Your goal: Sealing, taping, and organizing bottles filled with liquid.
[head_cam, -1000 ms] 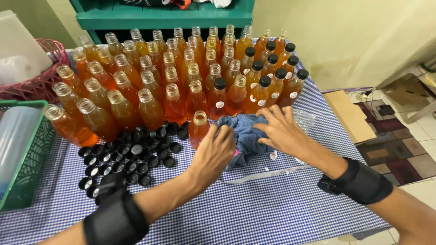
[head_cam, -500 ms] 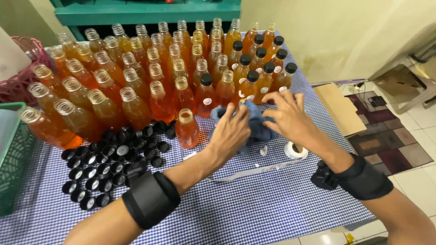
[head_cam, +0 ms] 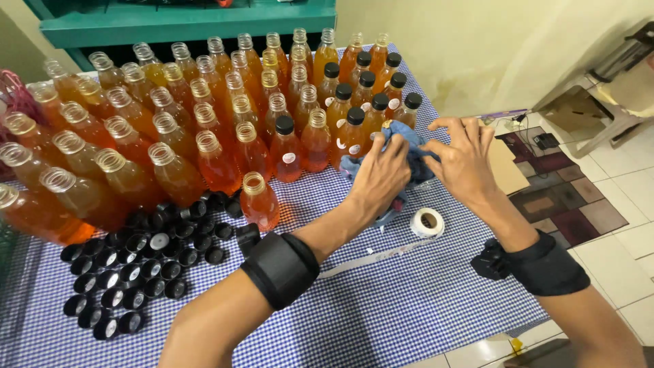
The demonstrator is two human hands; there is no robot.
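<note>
My left hand (head_cam: 379, 178) and my right hand (head_cam: 460, 161) both grip a crumpled blue cloth (head_cam: 409, 151) at the right side of the table, just in front of the capped bottles (head_cam: 354, 129). The cloth seems wrapped around something orange, mostly hidden. A single uncapped bottle of orange liquid (head_cam: 259, 201) stands alone left of my left forearm. A roll of white stickers (head_cam: 428, 222) lies below my hands, its strip trailing left across the blue checked cloth.
Several uncapped bottles of orange liquid (head_cam: 136, 143) fill the back and left of the table (head_cam: 409, 300). A pile of black caps (head_cam: 136, 262) lies front left. A green shelf (head_cam: 184, 24) stands behind. Tiled floor and a rug (head_cam: 565, 197) lie to the right.
Both hands moved up and right with the blue cloth, closing around it beside the capped bottles. The view shifted, showing the sticker roll below my hands.
</note>
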